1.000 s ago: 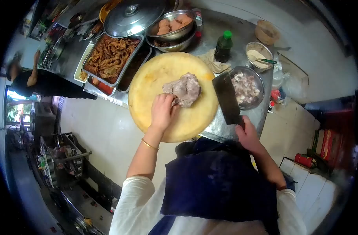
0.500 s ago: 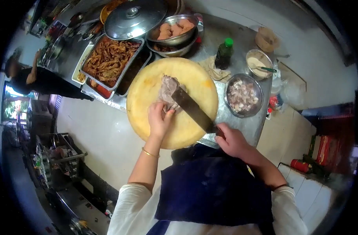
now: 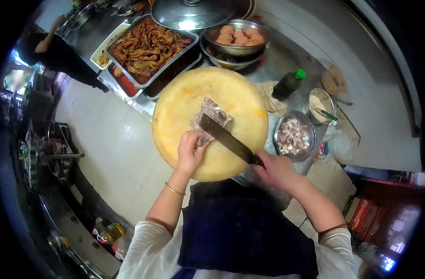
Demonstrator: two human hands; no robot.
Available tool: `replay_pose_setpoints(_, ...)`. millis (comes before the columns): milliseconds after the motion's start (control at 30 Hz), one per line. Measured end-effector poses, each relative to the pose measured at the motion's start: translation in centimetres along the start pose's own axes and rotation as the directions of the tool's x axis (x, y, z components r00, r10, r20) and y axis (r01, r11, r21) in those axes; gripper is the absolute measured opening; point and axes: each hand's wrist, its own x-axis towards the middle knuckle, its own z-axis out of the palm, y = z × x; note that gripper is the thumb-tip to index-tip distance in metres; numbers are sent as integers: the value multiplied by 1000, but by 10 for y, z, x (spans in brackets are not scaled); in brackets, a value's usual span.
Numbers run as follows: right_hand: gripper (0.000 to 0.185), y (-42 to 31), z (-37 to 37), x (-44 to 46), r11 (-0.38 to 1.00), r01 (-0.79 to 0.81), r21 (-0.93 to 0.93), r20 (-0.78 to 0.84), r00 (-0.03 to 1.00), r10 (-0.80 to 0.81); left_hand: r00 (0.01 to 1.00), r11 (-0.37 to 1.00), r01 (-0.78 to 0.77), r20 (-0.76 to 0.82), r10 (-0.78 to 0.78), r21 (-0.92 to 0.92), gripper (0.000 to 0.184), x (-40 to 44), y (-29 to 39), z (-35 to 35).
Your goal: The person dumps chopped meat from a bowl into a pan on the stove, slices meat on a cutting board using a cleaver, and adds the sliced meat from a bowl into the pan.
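Observation:
A greyish piece of meat (image 3: 213,113) lies on the round yellow chopping board (image 3: 240,97). My left hand (image 3: 191,149) has its fingers bent and closed on the near left edge of the meat. Wrapped round the handle of a dark cleaver (image 3: 228,142) is my right hand (image 3: 276,170). The blade slants up and to the left from that hand, its far end over the meat. To the right of the board, a metal bowl (image 3: 310,151) holds pale chopped pieces.
Behind the board stand a tray of brown cooked meat (image 3: 147,51), a metal lid (image 3: 191,13) and stacked bowls (image 3: 240,50). A green-capped bottle (image 3: 287,84), a cloth (image 3: 271,98) and a bowl with a spoon (image 3: 318,104) are right. Another person (image 3: 59,58) stands far left.
The cleaver has swung from beside the right-hand bowl to over the meat. The meat has been turned and shifted left, with my left hand still on it. The camera view has tilted.

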Motion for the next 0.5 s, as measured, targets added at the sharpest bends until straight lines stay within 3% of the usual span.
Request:
replay_pose_setpoints(233, 27, 6, 3, 43, 994, 104, -16, 47, 994, -103, 995, 995, -82, -57, 85, 53, 29, -3, 3, 1)
replay_pose_setpoints(500, 30, -39, 7, 85, 988, 73, -135, 93, 994, -61, 995, 998, 30, -95, -26, 50, 29, -7, 7, 2)
